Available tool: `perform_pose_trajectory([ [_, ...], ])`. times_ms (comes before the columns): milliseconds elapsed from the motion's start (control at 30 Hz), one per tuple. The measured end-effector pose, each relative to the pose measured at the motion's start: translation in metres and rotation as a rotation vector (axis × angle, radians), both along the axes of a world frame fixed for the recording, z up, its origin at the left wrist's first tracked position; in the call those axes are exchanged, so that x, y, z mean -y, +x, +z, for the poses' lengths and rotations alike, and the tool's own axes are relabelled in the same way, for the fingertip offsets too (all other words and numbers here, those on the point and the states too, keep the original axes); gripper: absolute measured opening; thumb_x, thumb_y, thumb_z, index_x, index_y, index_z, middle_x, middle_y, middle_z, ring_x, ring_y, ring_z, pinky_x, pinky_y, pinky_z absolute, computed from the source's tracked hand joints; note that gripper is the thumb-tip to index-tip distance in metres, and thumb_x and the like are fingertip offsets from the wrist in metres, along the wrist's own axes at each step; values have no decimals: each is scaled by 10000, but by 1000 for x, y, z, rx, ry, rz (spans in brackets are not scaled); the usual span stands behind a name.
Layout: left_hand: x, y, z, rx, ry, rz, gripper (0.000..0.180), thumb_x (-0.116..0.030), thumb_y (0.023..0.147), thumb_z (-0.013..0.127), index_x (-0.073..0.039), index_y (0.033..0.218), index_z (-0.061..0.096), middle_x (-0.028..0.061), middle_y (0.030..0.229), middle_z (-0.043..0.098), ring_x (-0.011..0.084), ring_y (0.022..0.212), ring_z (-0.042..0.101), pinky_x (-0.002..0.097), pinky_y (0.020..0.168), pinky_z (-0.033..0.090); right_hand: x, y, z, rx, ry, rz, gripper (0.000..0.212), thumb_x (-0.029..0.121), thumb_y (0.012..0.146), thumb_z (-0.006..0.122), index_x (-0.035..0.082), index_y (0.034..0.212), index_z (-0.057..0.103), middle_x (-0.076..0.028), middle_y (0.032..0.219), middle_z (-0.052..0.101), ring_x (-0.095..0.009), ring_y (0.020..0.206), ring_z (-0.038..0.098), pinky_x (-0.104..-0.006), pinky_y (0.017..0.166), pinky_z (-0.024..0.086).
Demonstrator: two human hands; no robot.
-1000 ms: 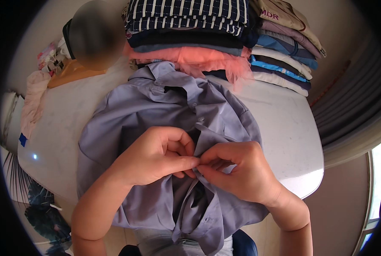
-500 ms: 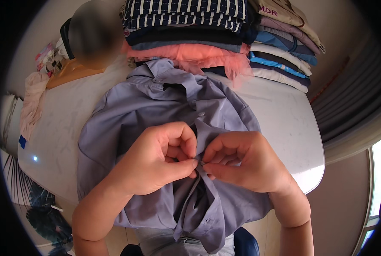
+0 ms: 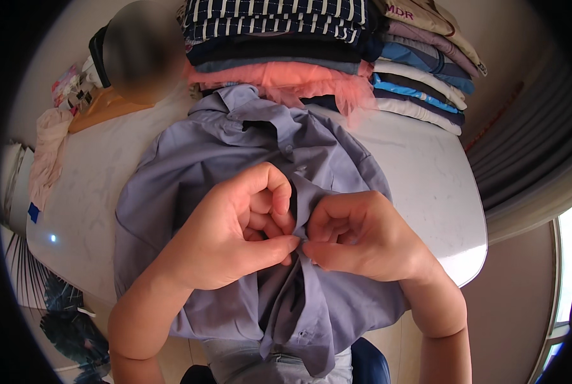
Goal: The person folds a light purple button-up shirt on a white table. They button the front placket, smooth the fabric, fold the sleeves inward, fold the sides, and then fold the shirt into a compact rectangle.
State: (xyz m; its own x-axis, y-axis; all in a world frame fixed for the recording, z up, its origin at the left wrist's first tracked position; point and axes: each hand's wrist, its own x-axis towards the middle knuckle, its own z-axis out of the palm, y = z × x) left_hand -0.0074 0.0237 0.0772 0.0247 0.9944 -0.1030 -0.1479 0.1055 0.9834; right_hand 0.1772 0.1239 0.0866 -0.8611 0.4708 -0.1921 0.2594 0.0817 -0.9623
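Observation:
A grey-blue button-up shirt (image 3: 164, 185) lies front up on the white table, its collar toward the far side and its hem hanging over the near edge. My left hand (image 3: 234, 233) pinches the front placket midway down, thumb against bent fingers. Just right of it, my right hand (image 3: 366, 240) pinches the other side of the placket, the two thumb tips nearly touching. Whatever small part sits between the fingertips is hidden. Above the hands a button (image 3: 300, 169) shows on the placket. Below them the front edges hang apart.
Folded clothes (image 3: 273, 48) are piled at the far side, with a coral tulle piece among them. Another folded stack (image 3: 420, 70) stands to its right. On the left lie a pale pink cloth (image 3: 49, 144) and an orange-brown item (image 3: 110, 107). The white table (image 3: 436, 185) has a rounded right edge.
My left fingers have shifted slightly up and curled differently around the placket. My right fingers have drawn in closer. The shirt otherwise lies almost the same.

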Motion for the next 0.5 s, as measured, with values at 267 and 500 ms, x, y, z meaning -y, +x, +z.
perform_pose_trajectory([
  [267,-1,-1,-2,9,-24,-72,375,102,743,667,-91,888,380,26,793,553,104,665,627,222,591,507,-1,2,-3,-49,155,102,101,50,818,642,-17,752,603,-8,644,577,-55,588,481,-233,526,386],
  [500,-2,-8,-6,6,93,-147,380,78,742,688,-96,919,400,13,817,540,50,639,543,189,566,445,-7,2,3,-33,-220,147,128,66,882,614,-10,780,633,-21,676,613,-72,582,532,-215,529,415],
])
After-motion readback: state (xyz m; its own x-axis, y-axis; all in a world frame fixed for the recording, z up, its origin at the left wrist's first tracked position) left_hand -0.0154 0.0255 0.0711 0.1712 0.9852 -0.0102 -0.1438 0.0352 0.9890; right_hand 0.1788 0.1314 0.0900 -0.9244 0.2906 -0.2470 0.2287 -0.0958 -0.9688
